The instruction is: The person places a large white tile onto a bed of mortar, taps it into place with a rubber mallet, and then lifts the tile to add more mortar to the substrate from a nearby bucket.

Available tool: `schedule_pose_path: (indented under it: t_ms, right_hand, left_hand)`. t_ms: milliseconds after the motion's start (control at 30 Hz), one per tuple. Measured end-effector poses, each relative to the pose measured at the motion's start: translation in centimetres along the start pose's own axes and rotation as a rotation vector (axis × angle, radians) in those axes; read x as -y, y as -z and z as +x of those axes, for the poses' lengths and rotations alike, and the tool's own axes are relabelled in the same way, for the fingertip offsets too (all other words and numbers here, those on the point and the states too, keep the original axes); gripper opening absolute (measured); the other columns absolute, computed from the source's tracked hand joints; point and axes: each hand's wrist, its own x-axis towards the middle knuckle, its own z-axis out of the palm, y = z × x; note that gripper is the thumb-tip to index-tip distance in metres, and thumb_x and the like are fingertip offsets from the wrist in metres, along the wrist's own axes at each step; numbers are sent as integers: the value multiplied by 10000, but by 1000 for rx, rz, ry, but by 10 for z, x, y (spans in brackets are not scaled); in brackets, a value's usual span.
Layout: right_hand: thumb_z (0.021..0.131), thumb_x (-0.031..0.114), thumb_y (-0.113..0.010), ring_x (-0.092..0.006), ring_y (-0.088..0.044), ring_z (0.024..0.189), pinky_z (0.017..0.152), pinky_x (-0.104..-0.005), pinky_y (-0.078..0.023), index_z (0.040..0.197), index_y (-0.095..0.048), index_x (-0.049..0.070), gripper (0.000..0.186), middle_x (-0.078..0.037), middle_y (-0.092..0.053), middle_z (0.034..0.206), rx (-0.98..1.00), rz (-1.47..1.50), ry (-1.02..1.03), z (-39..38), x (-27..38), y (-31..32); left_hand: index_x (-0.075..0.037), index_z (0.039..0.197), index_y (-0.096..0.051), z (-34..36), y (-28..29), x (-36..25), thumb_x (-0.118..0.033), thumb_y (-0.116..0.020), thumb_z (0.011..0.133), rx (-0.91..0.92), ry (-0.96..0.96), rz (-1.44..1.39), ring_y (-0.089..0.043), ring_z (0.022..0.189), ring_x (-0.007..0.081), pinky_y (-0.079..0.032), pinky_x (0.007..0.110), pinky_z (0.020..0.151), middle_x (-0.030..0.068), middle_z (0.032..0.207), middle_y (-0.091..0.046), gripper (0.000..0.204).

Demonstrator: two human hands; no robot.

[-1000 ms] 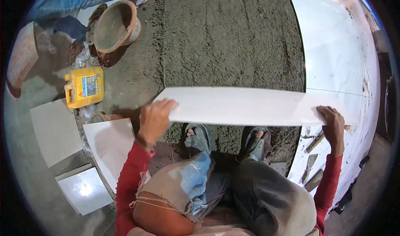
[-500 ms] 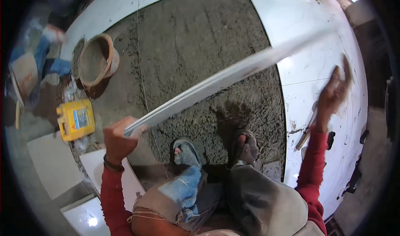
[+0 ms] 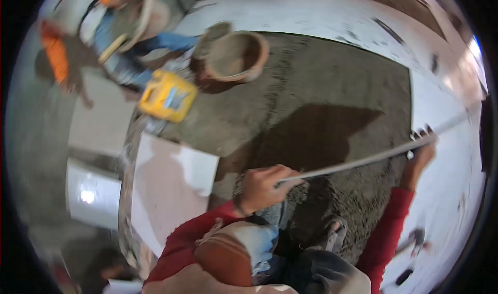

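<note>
Long white tile [image 3: 358,162], seen nearly edge-on, aslant above the grey mortar bed [image 3: 358,81]; right end reaches out over the laid white tiles [image 3: 446,190]. Left hand [image 3: 265,187] clenched on its left end; right hand [image 3: 423,149] grasping it farther along, fingers showing past the edge. Can't tell whether the slab touches anything below. Broad dark shadow [image 3: 311,133] on the mortar just beyond it. One sandalled foot [image 3: 336,232] visible on the mortar this side. Near the left forearm, a loose tile [image 3: 199,169], partly shaded; a glossy tile [image 3: 93,203] farther left. Beyond: yellow jerrycan [image 3: 168,96], clay-coloured bucket [image 3: 263,53] near it. Far left, blurred, an orange-sleeved co-worker [image 3: 53,50] beside a second bucket [image 3: 156,16].
</note>
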Motion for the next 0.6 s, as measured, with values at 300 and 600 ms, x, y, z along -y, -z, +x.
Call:
schedule_pose_path:
  t_ms: [300, 600]
  right_hand:
    - [951, 161, -575, -208, -610, 869, 761, -353, -519, 1328, -540, -32, 425, -111, -635, 1082, 246, 469, 3, 84, -12, 12]
    - [955, 313, -576, -188, -613, 822, 732, -335, -514, 1052, -660, -61, 395, -99, -652, 971, 230, -119, 477, 16, -14, -10]
  left_hand:
    - [-99, 928, -644, -1, -15, -1, -207, -726, 834, -150, -136, 5, -686, 697, 230, -554, 358, 594, 17, 823, -657, 165]
    - [-85, 858, -696, 1, -38, -10, -166, -789, 774, -252, -83, -113, -704, 698, 219, -551, 337, 570, 45, 855, -715, 149]
